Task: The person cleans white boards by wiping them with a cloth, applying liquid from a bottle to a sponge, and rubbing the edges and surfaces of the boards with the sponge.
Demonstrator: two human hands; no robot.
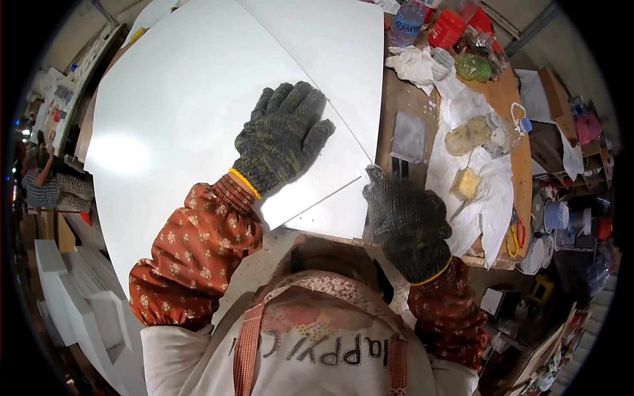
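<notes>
A large white panel (178,86) lies on top of another white panel (343,59) on the workbench. My left hand (281,135), in a dark knitted glove, rests flat with fingers spread on the upper panel near its right edge. My right hand (403,221), gloved the same, grips the near corner of the panels at the bench's front edge, fingers curled over it. Both forearms wear rust-coloured flowered sleeves.
The wooden bench (396,99) to the right carries white cloths (413,63), a plastic water bottle (407,20), red containers (448,28), a yellow sponge (466,183) on white sheeting and a clear bag (472,132). White moulded pieces (86,297) stand at the lower left. Another person (46,185) sits at far left.
</notes>
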